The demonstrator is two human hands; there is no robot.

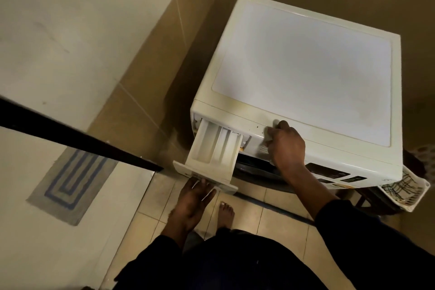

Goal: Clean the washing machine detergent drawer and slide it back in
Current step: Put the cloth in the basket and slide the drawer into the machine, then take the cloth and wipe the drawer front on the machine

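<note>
Left hand (191, 198) fingers hook the front panel, the best hold, of the likely light, stiff plastic detergent drawer (211, 148), drawn far out at the washing machine's (306, 59) front left corner; right hand (286, 146) braces the front, grip unclear.

Single head-worn wide-angle camera looking steeply down from standing height. Facing forward onto washing machine (306, 66) top, sitting near. Centring on detergent drawer (211, 146), left hand (190, 205) and right hand (286, 146). Tiled floor (270, 219) and bare foot (226, 212) showing below, wall (70, 19) filling left side.
</note>
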